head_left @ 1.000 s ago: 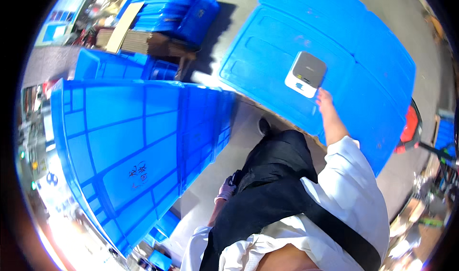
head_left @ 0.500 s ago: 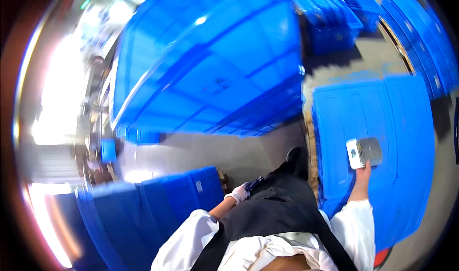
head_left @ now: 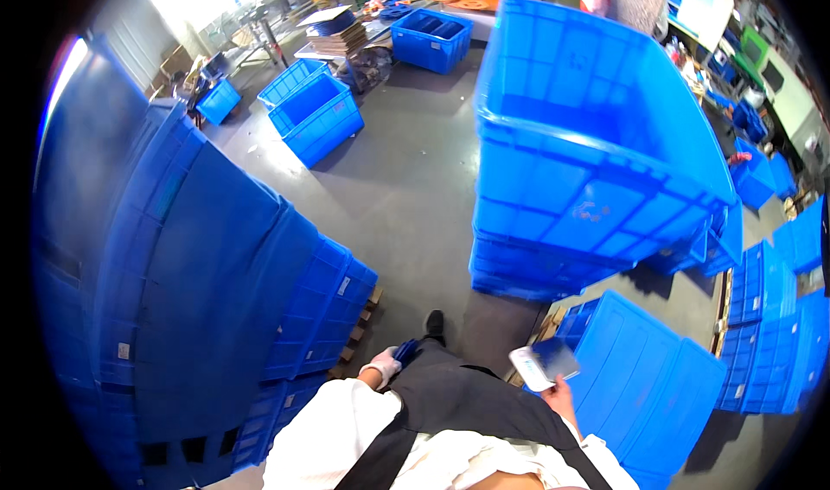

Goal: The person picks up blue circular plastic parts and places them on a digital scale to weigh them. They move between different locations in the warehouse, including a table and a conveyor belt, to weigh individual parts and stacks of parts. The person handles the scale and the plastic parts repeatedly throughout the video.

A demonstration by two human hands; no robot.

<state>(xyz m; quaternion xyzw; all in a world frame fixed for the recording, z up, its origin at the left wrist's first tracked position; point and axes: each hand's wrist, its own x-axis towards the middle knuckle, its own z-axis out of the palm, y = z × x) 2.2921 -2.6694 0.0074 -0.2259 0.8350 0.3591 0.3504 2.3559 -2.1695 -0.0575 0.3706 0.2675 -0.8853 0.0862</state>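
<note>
My right hand (head_left: 560, 396), bare, grips the near edge of a small digital scale (head_left: 529, 369), white with a grey metal plate. It is held over the side of a blue lidded bin (head_left: 635, 369) to my right. My left hand (head_left: 383, 365), in a white glove, hangs beside my left thigh. Its fingers are closed on a small dark blue object (head_left: 405, 351) whose kind I cannot make out.
A tall open blue crate (head_left: 596, 205) stands ahead on the right. Stacked blue bins on a wooden pallet (head_left: 361, 324) line my left. Smaller blue crates (head_left: 320, 118) sit on the grey floor (head_left: 406, 170) ahead. More blue bins (head_left: 765, 334) stand at the far right.
My view has turned right and opened onto the floor ahead; the tall crate now appears farther right. The scale in my right hand has come nearer my body and tilted. Both hands keep their hold.
</note>
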